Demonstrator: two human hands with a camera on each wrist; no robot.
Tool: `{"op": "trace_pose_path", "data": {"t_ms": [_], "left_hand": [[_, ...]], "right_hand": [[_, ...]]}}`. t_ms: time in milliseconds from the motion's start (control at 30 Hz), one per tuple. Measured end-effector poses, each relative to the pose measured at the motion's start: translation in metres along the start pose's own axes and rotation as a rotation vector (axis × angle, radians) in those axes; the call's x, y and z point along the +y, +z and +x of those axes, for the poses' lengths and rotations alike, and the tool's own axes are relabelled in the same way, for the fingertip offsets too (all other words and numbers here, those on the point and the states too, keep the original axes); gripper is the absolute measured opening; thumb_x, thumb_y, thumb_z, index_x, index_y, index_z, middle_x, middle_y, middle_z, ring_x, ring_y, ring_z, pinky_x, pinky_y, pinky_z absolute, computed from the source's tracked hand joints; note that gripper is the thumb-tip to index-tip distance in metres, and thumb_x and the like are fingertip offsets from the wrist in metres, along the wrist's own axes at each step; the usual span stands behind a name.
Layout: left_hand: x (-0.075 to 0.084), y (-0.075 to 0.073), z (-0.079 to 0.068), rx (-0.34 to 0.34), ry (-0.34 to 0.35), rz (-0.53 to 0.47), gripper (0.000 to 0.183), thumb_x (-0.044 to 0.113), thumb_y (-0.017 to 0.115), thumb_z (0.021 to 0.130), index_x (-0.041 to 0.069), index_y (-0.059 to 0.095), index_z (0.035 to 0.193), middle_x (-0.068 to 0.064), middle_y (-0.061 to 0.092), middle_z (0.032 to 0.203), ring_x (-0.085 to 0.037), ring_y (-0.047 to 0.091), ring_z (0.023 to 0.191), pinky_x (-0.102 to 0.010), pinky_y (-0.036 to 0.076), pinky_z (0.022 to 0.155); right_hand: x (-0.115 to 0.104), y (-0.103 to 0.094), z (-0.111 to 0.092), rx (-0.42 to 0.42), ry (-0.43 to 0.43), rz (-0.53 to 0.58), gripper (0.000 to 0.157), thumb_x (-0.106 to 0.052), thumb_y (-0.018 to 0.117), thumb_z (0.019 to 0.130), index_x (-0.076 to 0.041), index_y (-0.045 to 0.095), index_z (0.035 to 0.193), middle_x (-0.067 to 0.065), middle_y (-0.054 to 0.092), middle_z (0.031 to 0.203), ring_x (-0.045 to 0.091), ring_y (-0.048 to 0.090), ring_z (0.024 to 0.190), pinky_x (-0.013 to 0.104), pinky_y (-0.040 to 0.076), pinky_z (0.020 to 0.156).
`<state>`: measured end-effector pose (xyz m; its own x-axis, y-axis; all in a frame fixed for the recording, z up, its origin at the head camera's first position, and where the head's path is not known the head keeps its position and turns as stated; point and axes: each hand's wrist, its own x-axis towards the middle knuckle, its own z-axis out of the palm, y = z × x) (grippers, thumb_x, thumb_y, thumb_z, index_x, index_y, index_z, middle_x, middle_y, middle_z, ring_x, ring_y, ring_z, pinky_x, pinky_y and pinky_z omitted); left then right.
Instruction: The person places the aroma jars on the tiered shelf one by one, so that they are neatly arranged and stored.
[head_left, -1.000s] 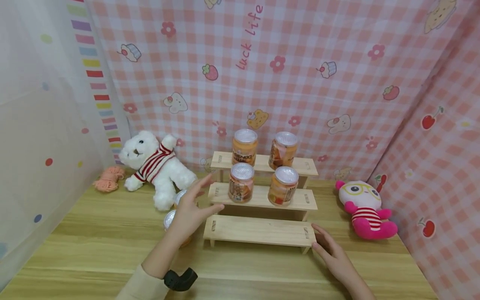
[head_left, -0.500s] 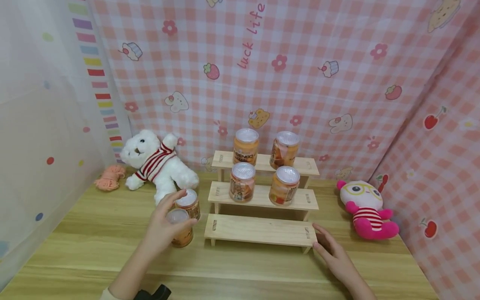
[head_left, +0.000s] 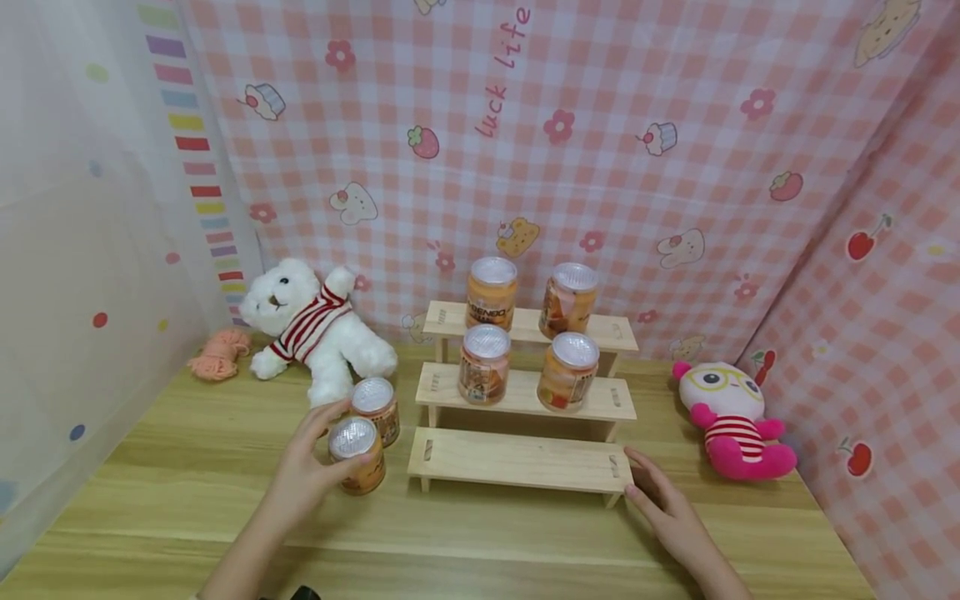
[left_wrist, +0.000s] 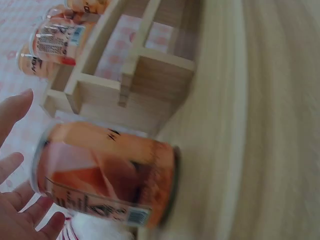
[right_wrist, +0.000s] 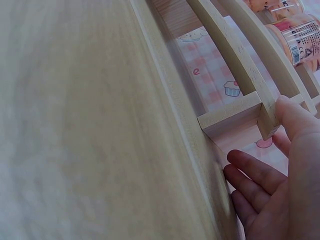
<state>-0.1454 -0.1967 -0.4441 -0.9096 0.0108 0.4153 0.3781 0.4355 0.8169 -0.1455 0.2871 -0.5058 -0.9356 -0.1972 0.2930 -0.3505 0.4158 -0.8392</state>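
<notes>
My left hand (head_left: 303,467) is spread around the front can (head_left: 356,458), which has an orange label and a silvery lid. In the left wrist view, the fingers (left_wrist: 37,212) stand a little apart from this can (left_wrist: 107,175). A second can (head_left: 377,410) stands right behind it. My right hand (head_left: 667,512) rests at the right end of the lowest step of a three-tier wooden stand (head_left: 521,460). Its thumb (right_wrist: 295,117) touches the step's corner in the right wrist view, while the other fingers lie loosely below.
Two cans stand on the middle step, including the left one (head_left: 483,367), and two on the top step. A white teddy bear (head_left: 333,342) and an orange yarn bundle (head_left: 220,355) lie back left. A pink plush toy (head_left: 738,425) sits to the right. Checked cloth (head_left: 420,192) hangs behind.
My left hand has moved left and down from beside the stand to the front can, which has shifted slightly left in the last half second. The right hand has stayed at the stand.
</notes>
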Motion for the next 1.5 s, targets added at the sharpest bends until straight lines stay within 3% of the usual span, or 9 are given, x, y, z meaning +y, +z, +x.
{"op": "trace_pose_path", "data": {"t_ms": [200, 367, 467, 867, 1200, 1367, 1500], "left_hand": [[-0.011, -0.002, -0.003, -0.012, -0.013, 0.034, 0.075, 0.011, 0.086, 0.069, 0.004, 0.051, 0.136, -0.011, 0.049, 0.136, -0.019, 0.043, 0.120, -0.048, 0.038, 0.093], [-0.016, -0.001, -0.006, -0.019, -0.017, 0.037, 0.070, 0.008, 0.085, 0.071, 0.002, 0.053, 0.132, -0.014, 0.050, 0.136, -0.014, 0.050, 0.109, -0.027, 0.045, 0.087], [-0.020, 0.001, -0.008, -0.008, -0.009, 0.004, 0.067, 0.003, 0.084, 0.071, -0.002, 0.054, 0.131, -0.018, 0.052, 0.132, -0.008, 0.052, 0.103, -0.020, 0.046, 0.082], [-0.025, 0.008, -0.012, 0.075, -0.034, -0.117, 0.065, -0.008, 0.081, 0.068, -0.007, 0.054, 0.128, -0.023, 0.053, 0.128, -0.002, 0.053, 0.099, -0.017, 0.048, 0.080], [-0.031, 0.014, -0.012, 0.146, -0.048, -0.135, 0.066, -0.013, 0.080, 0.066, -0.009, 0.056, 0.127, -0.023, 0.054, 0.127, 0.000, 0.053, 0.099, -0.015, 0.047, 0.079], [-0.028, 0.011, -0.012, 0.149, -0.083, -0.134, 0.067, -0.010, 0.081, 0.066, -0.006, 0.056, 0.128, -0.021, 0.053, 0.130, 0.002, 0.052, 0.100, -0.015, 0.046, 0.080], [-0.016, 0.006, -0.009, 0.160, -0.093, -0.116, 0.067, -0.011, 0.080, 0.066, -0.007, 0.055, 0.128, -0.021, 0.053, 0.130, 0.001, 0.053, 0.101, -0.015, 0.046, 0.080]], "right_hand": [[-0.002, 0.000, 0.001, -0.002, -0.003, 0.005, 0.047, -0.006, 0.054, 0.098, -0.005, 0.041, 0.143, 0.022, 0.060, 0.120, 0.003, 0.055, 0.109, 0.013, 0.041, 0.088], [-0.003, 0.000, 0.001, -0.004, -0.021, 0.023, 0.048, -0.004, 0.054, 0.097, -0.003, 0.041, 0.143, 0.023, 0.059, 0.120, 0.005, 0.055, 0.109, 0.013, 0.041, 0.088], [-0.003, 0.000, 0.001, -0.006, -0.030, 0.026, 0.048, -0.003, 0.053, 0.097, -0.002, 0.040, 0.143, 0.023, 0.059, 0.120, 0.006, 0.055, 0.110, 0.014, 0.041, 0.088], [-0.003, 0.000, 0.001, -0.013, -0.011, 0.038, 0.048, -0.004, 0.053, 0.098, -0.002, 0.040, 0.143, 0.025, 0.056, 0.124, 0.004, 0.053, 0.111, 0.015, 0.043, 0.088], [-0.004, 0.001, 0.000, -0.011, -0.017, 0.041, 0.048, -0.003, 0.053, 0.097, -0.001, 0.040, 0.143, 0.025, 0.057, 0.123, 0.003, 0.053, 0.110, 0.015, 0.043, 0.087], [-0.004, 0.001, 0.000, -0.008, -0.028, 0.047, 0.047, -0.001, 0.053, 0.097, 0.001, 0.039, 0.142, 0.025, 0.058, 0.122, 0.002, 0.053, 0.110, 0.014, 0.042, 0.087], [-0.005, 0.001, 0.001, -0.007, -0.026, 0.046, 0.047, -0.002, 0.053, 0.097, 0.000, 0.040, 0.143, 0.025, 0.057, 0.123, 0.002, 0.053, 0.111, 0.014, 0.042, 0.088]]}}
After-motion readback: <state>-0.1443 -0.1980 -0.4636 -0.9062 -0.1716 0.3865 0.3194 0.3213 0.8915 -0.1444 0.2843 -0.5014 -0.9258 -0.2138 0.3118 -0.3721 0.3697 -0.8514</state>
